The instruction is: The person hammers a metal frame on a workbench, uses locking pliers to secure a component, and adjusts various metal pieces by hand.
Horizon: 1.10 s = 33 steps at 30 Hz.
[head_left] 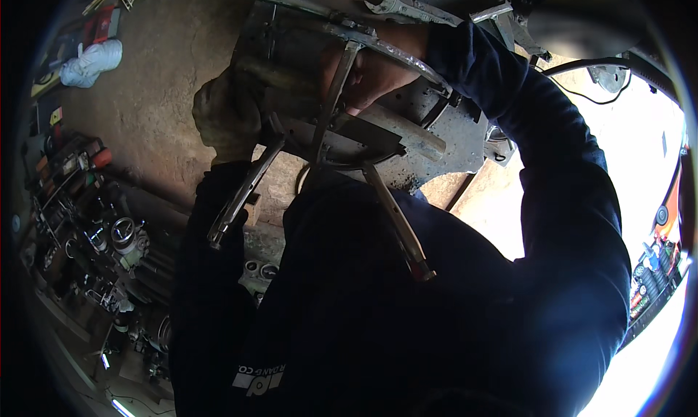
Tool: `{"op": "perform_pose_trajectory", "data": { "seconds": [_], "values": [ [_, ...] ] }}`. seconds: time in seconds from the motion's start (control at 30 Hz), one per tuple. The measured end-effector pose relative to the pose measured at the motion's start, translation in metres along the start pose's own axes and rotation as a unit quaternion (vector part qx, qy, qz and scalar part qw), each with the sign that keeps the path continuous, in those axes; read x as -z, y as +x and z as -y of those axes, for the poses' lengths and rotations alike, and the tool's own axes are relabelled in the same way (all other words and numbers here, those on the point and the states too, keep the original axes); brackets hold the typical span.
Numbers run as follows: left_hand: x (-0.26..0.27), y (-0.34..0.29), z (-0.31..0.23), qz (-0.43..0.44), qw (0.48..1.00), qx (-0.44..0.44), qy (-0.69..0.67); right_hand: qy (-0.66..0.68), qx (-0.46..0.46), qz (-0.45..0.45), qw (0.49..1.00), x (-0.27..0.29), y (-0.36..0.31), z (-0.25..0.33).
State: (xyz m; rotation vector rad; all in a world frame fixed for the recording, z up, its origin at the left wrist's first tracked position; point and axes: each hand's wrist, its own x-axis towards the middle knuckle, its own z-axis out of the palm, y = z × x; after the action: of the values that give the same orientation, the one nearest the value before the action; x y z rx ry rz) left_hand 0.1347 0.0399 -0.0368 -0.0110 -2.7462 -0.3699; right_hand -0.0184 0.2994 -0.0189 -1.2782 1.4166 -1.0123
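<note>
A welded metal frame (336,101) of flat bars, with a curved bar and legs sticking out toward my body, stands on a steel work plate (465,149). Under its curved bar reaches my bare right hand (385,69), fingers curled down near the upright bar. What they pinch is hidden. At the frame's left side is my left hand (227,115) in a dirty work glove, closed and in shadow; its grip is too dark to make out. A round metal tube (407,131) lies on the plate, beside a dark flat piece (363,133).
A grey angled tool or fitting (407,8) lies at the plate's far edge. A dark cable (611,62) curves at the far right. Machinery with a round metal part (123,231) crowds the left. White cloth (91,62) lies on a shelf at far left.
</note>
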Motion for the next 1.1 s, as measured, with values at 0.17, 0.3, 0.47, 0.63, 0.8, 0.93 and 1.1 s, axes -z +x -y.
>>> {"op": "perform_pose_trajectory", "data": {
  "seconds": [0.17, 0.3, 0.47, 0.63, 0.8, 0.93, 1.1],
  "values": [
    [-0.001, -0.003, 0.002, -0.010, 1.000, 0.006, 0.011, 0.054, -0.023, 0.036, 0.998, 0.001, 0.002, 0.006],
    [-0.001, -0.004, 0.003, -0.003, 1.000, 0.009, 0.013, 0.025, -0.015, 0.027, 0.999, 0.001, 0.002, 0.007],
    [-0.002, -0.003, 0.006, 0.001, 1.000, -0.003, 0.011, 0.069, 0.035, -0.019, 0.997, -0.005, -0.003, 0.009],
    [0.002, 0.001, -0.002, -0.004, 1.000, -0.002, -0.005, 0.041, -0.031, 0.042, 0.998, 0.000, 0.002, 0.003],
    [0.000, -0.002, 0.002, -0.006, 1.000, 0.000, 0.002, 0.033, -0.025, 0.007, 0.999, 0.002, -0.002, 0.017],
    [0.000, -0.004, 0.003, 0.006, 1.000, 0.010, 0.005, 0.088, 0.008, 0.002, 0.996, 0.001, -0.003, 0.012],
    [0.000, -0.004, 0.004, 0.006, 1.000, 0.008, 0.007, 0.116, 0.003, 0.008, 0.993, -0.003, 0.000, 0.002]
  ]
}}
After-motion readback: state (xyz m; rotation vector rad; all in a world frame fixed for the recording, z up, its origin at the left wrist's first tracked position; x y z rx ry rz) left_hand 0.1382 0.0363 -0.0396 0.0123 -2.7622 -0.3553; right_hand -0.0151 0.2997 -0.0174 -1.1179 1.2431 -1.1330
